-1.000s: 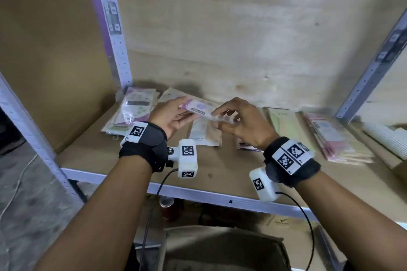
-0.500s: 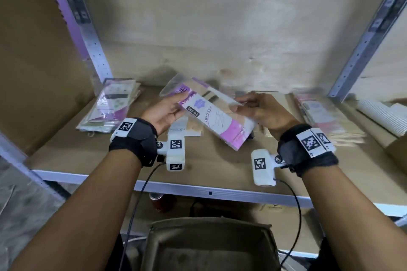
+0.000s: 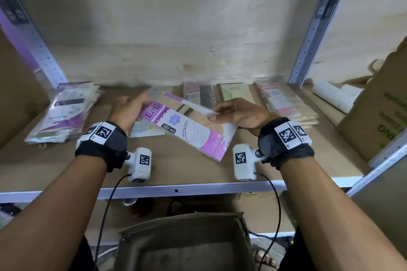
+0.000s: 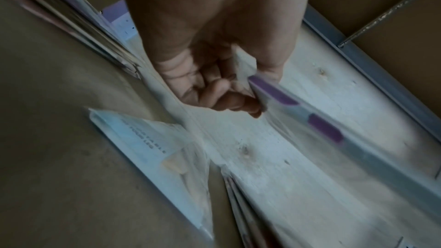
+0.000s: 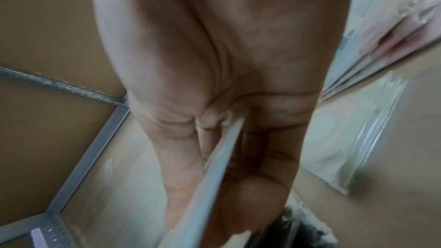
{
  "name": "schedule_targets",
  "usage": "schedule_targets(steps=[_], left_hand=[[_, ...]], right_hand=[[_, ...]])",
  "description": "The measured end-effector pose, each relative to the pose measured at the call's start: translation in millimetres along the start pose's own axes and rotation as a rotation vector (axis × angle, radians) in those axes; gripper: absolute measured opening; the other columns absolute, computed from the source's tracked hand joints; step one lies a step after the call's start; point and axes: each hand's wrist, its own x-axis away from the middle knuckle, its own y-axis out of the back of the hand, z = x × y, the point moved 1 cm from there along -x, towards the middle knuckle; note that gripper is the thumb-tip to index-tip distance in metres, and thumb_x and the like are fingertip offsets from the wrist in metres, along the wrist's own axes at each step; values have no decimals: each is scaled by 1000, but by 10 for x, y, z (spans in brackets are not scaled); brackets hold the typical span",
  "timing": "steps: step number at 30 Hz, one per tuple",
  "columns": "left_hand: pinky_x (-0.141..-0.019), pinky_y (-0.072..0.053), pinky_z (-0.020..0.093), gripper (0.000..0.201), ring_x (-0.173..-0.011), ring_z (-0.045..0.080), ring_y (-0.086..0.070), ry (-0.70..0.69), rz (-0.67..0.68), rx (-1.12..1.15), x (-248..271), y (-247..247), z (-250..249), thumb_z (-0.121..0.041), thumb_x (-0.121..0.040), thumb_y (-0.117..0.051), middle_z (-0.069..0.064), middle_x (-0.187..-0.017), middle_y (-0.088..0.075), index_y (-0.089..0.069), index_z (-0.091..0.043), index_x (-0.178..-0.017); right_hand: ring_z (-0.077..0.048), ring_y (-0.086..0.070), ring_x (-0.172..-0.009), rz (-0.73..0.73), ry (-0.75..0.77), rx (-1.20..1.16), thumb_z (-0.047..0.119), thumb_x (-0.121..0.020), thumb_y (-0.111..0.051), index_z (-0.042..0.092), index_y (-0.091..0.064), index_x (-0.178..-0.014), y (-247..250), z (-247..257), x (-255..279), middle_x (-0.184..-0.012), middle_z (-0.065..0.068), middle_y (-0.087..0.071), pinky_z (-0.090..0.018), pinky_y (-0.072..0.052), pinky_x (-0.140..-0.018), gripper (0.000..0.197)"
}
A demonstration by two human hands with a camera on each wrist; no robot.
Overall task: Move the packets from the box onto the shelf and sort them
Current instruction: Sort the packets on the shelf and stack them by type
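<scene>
A purple and white stocking packet [image 3: 189, 130] hangs slanted above the wooden shelf [image 3: 193, 167], printed face up. My left hand [image 3: 141, 109] pinches its purple top end. My right hand [image 3: 217, 114] pinches its far long edge. In the left wrist view, the fingers [image 4: 229, 101] curl onto the packet's purple-striped edge [image 4: 281, 97]. In the right wrist view, the packet [image 5: 214, 167] shows edge-on between thumb and fingers. The open brown box [image 3: 185, 242] stands below the shelf, and its inside looks dark.
Sorted piles of packets lie on the shelf: one at the left [image 3: 63, 112], two at the back [image 3: 199, 94] [image 3: 236, 92], one at the right [image 3: 284, 103]. A single pale packet [image 3: 147, 133] lies under my left hand. A cardboard carton [image 3: 383, 112] and a white ribbed roll [image 3: 332, 97] sit beyond the right upright.
Both hands have turned the packet from nearly edge-on to printed face up and brought it a little nearer the shelf's front. My view has shifted to the left along the shelf.
</scene>
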Motion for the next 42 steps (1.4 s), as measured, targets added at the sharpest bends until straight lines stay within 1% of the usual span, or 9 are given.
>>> schedule_targets(steps=[4,11,17,20,24,30,33,37,42], left_hand=[[-59,-58,19,29,-63,10,-72,-4,115,96,-26,6,-17,-42,-93,-64,-2,-76,-78,-74,-16,-83],[-48,-40,13,15,-50,5,-47,-90,238,21,-53,77,35,-18,-97,-62,-10,-58,-61,-74,-11,-91],[-56,-38,24,23,-52,14,-48,-84,-35,-179,45,55,-46,-35,-81,-57,-4,-58,-56,-60,-18,-65],[-39,-33,14,45,-32,1,-40,-164,-108,-272,85,84,-72,-45,-89,-58,-13,-36,-47,-49,-18,-54],[-42,-34,18,57,-34,5,-41,-238,-112,-325,124,136,-98,-52,-96,-52,-6,-44,-46,-48,-15,-54],[-39,-33,4,56,-32,-2,-46,-297,-110,-519,202,200,-232,-43,-102,-45,3,-53,-51,-61,-4,-66],[-39,-32,12,50,-31,3,-42,-208,-103,-366,177,182,-238,-45,-99,-48,0,-53,-48,-52,-13,-61],[-49,-41,19,47,-43,16,-53,11,49,149,83,187,-191,-37,-99,-55,3,-55,-49,-40,-20,-58],[-40,-41,20,28,-39,10,-53,159,173,500,138,164,-238,-29,-103,-51,-4,-49,-57,-58,-17,-78]], right_hand=[[-21,-65,-100,-23,14,-22,12,-86,-74,-1,-71,-110,77,-33,33,-115,-22,-71,-41,-40,-111,27],[-19,-67,-96,-64,34,-38,12,-86,-75,-2,-72,-107,127,-58,22,-111,-19,-72,-30,-45,-101,27],[-22,-66,-99,-61,25,-14,11,-86,-73,-4,-71,-108,53,-72,-15,-114,-23,-70,-33,-45,-105,26],[-23,-64,-98,-67,47,-30,9,-87,-72,-6,-70,-109,35,-71,-22,-114,-27,-68,-32,-45,-102,27],[-21,-64,-97,-71,67,-42,8,-88,-71,-4,-70,-108,12,-71,-36,-110,-22,-70,-29,-46,-98,24],[-25,-66,-99,-76,83,-35,11,-89,-70,-4,-70,-111,5,-92,-63,-113,-23,-70,-35,-47,-100,26],[-26,-66,-98,-87,86,-62,10,-89,-69,-4,-69,-113,-17,-89,-71,-114,-25,-69,-37,-47,-98,28],[-24,-65,-98,-98,108,-82,10,-90,-69,-4,-69,-113,-53,-58,-76,-115,-24,-69,-31,-46,-96,28],[-21,-67,-87,-97,129,-111,10,-91,-67,1,-71,-108,-82,-26,-70,-106,-20,-71,-25,-50,-84,20]])
